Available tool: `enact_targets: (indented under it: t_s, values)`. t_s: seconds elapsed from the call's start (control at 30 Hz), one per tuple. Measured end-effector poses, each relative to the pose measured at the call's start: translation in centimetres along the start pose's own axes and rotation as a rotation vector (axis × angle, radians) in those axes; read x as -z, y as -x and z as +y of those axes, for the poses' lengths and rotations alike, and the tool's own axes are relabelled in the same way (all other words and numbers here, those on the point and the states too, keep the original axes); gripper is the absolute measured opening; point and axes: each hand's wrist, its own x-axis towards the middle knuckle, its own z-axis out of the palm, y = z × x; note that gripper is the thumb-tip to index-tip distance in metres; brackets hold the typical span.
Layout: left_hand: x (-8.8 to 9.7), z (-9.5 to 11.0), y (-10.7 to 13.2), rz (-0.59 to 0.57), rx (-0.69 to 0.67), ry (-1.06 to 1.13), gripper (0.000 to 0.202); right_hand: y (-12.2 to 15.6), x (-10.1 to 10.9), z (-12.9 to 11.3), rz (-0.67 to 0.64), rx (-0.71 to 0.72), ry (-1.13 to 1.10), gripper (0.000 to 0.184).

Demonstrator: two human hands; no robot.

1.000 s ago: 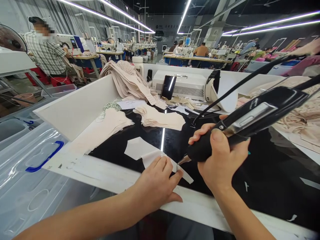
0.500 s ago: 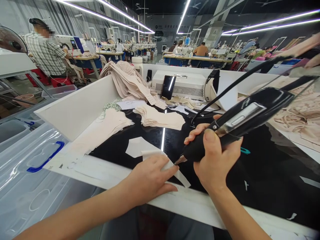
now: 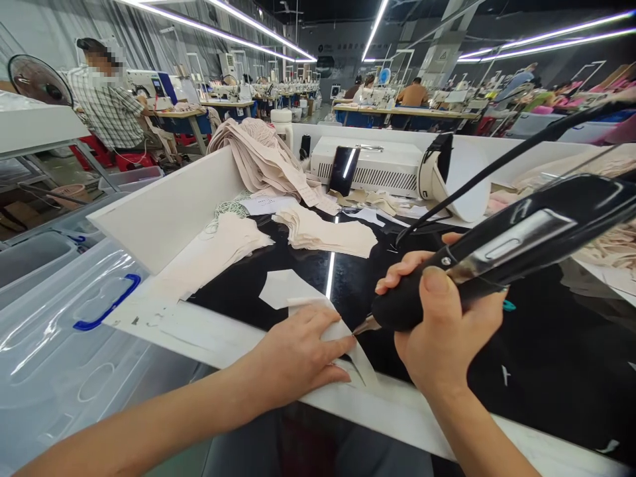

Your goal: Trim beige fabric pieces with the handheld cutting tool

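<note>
My left hand point(image 3: 308, 351) lies with fingers outstretched on thin white pieces point(image 3: 285, 288) near the front edge of the black work surface point(image 3: 228, 288). A narrow pale strip shows beside its fingertips. In my right hand point(image 3: 447, 331) is a black corded hand tool point(image 3: 521, 242) with a silver panel, my fingers wrapped round its front. The tool's pointed metal tip meets the edge of the white pieces, right beside my left index finger. Whether the tip touches the finger cannot be made out.
Behind my hands lie a stack of cream fabric pieces point(image 3: 332, 232) and another stack point(image 3: 228, 242) to its left. A phone point(image 3: 342, 170) leans against a white vented box point(image 3: 392, 172). The tool's black cable point(image 3: 467, 185) arcs across the right. A clear plastic bin point(image 3: 54, 358) stands at left.
The tool and my right hand have moved a little to the right in view, partly with the camera's turn. The strip by my left fingertips now shows a dark gap.
</note>
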Motion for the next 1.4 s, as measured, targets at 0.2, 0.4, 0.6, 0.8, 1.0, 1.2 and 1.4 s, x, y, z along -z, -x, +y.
enact_targets:
  t_s: [0.2,0.4,0.6,0.8,1.0,1.2,1.4]
  values:
    - [-0.1,0.1,0.0,0.009,0.003,0.016,0.046,-0.8,-1.1,0.0,0.026,0.007,-0.031,0.043]
    - [-0.4,0.1,-0.1,0.007,0.020,0.033,0.049,-0.7,-1.2,0.4,0.010,-0.009,-0.026,0.041]
    - [-0.5,0.2,-0.1,0.002,0.030,0.039,0.052,-0.7,-1.3,0.5,0.005,-0.014,0.007,0.040]
    - [-0.6,0.3,-0.2,0.005,0.032,0.024,0.051,-1.3,-1.7,0.7,0.013,0.020,-0.010,0.033]
    - [-0.6,0.3,-0.3,0.009,0.023,0.003,0.052,-1.3,-2.1,1.3,0.000,-0.005,-0.038,0.036]
    - [-0.6,0.1,-0.1,0.013,0.004,0.028,0.056,-1.5,-2.1,1.3,-0.010,-0.022,-0.030,0.037]
    - [1.3,-0.8,-0.3,-0.007,0.049,0.147,0.042,-2.1,-1.5,0.6,-0.040,0.039,-0.012,0.044]
